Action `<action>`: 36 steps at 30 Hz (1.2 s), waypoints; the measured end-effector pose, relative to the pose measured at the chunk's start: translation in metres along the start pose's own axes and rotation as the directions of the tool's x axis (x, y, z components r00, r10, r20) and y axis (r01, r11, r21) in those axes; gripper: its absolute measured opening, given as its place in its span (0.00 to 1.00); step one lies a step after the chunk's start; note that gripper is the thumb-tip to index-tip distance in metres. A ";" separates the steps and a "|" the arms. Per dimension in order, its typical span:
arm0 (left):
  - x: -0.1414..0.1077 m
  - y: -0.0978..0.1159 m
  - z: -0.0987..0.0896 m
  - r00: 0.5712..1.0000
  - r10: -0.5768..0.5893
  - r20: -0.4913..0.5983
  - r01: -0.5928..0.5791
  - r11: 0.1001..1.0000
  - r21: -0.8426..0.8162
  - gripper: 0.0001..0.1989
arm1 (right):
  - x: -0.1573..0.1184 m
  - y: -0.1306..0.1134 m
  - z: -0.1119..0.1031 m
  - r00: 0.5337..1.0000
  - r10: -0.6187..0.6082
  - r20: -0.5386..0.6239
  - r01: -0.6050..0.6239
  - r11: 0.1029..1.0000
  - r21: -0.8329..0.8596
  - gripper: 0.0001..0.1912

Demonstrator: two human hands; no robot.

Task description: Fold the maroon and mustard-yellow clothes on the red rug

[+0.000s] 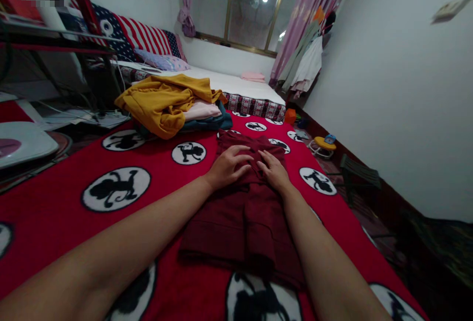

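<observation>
A pair of dark maroon shorts lies spread on the red blanket, with the wide leg hems toward me. My left hand rests on the upper part of the shorts, its fingers apart and slightly bent. Close beside it, my right hand touches the same area with spread fingers. Neither hand visibly grips the cloth. Some small folds show around the fingertips, and part of the waist area is hidden under the hands.
Beyond the left hand sits a clothes pile with a mustard-yellow garment on top. A white-topped bed stands under the window. To the right are a dark folding stool and a yellow round stool. A cluttered desk is at left.
</observation>
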State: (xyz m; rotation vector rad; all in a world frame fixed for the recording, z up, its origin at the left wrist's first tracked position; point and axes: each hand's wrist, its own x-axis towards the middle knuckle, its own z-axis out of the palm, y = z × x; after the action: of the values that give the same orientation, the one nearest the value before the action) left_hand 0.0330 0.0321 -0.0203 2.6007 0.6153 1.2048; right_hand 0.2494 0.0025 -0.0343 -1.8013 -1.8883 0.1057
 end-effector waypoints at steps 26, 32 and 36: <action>-0.059 0.028 -0.035 0.893 0.025 0.450 -0.046 0.998 0.036 0.44 | -0.029 0.012 -0.004 0.990 0.102 0.093 -0.084 0.980 -0.179 0.32; -0.058 0.007 -0.039 0.929 -0.358 0.094 0.356 0.934 0.033 0.31 | -0.039 0.021 -0.010 0.966 0.094 -0.242 -0.069 0.991 0.112 0.29; -0.025 -0.011 -0.031 0.819 -0.573 0.021 0.573 0.819 0.019 0.35 | -0.034 0.025 -0.012 0.915 0.154 -0.372 -0.135 0.988 0.077 0.26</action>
State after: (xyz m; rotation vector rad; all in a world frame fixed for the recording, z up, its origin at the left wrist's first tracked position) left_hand -0.0087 0.0310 -0.0213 2.1698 1.2868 0.9561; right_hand 0.2763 -0.0308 -0.0447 -1.7770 -1.4702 -0.1343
